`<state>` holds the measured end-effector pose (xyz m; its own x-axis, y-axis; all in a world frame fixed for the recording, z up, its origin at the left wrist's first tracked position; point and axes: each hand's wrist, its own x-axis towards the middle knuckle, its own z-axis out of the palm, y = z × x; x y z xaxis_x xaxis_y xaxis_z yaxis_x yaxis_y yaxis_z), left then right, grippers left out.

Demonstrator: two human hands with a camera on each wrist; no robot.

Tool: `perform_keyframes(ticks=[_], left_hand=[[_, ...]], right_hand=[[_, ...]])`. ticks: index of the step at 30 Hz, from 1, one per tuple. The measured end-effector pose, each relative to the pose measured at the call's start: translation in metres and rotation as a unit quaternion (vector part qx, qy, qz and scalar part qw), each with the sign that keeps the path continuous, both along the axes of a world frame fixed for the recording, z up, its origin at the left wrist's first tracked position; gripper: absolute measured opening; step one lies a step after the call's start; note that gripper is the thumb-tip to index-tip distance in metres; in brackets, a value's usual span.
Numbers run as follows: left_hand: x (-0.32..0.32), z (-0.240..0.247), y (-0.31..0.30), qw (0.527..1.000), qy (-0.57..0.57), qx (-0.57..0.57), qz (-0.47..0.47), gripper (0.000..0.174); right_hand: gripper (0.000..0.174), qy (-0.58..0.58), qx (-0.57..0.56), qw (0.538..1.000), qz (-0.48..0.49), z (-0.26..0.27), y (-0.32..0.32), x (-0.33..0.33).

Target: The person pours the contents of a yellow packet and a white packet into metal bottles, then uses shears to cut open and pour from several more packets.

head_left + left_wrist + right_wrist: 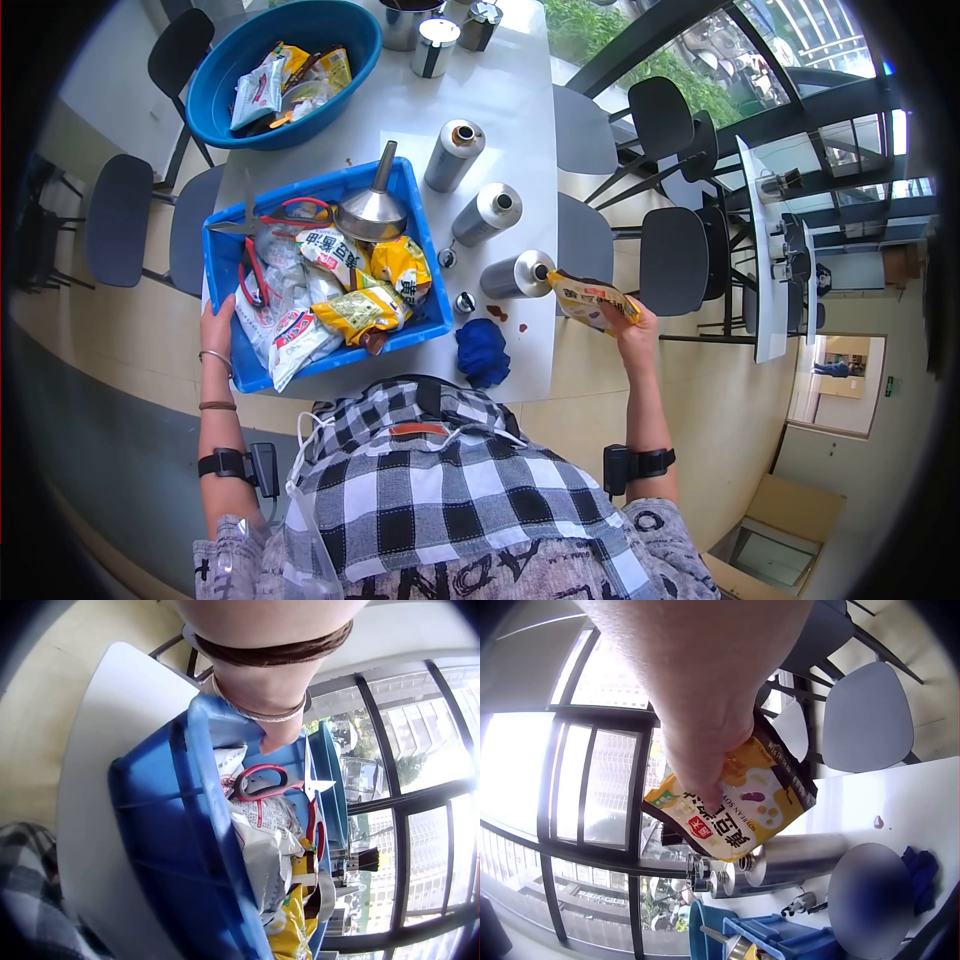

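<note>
My right hand (637, 335) grips a yellow-and-black soybean sauce pouch (590, 300), tilted with one corner right at the mouth of the nearest silver metal bottle (512, 276). In the right wrist view the pouch's (742, 799) printed front faces the camera. At the left, my left hand (217, 325) holds the rim of a blue plastic crate (345, 362). Inside the crate lie red-handled scissors (262, 782), white pouches (300, 340), yellow pouches (362, 313) and a metal funnel (372, 215). Two more silver bottles (487, 215) (455, 156) stand in line behind the nearest one.
A blue cloth (482, 353), brown spills (497, 313) and small metal caps (464, 302) lie on the white table (530, 370). At the back stand a round blue tub (215, 95) with used packets and several metal containers (435, 48). Grey chairs (672, 260) line the right side.
</note>
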<state>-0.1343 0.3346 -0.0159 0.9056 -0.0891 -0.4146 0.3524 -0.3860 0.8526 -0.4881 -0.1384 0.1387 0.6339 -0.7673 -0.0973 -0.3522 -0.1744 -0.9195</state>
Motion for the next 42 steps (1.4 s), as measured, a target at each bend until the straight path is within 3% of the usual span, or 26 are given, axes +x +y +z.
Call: perform_keyframes(ticks=[42], left_hand=[[-0.001,-0.002,0.0,1.0,0.002,-0.028,0.007,0.041]], right_hand=[[0.013,0.062,-0.086,0.993,0.058,0.02,-0.01,0.011]])
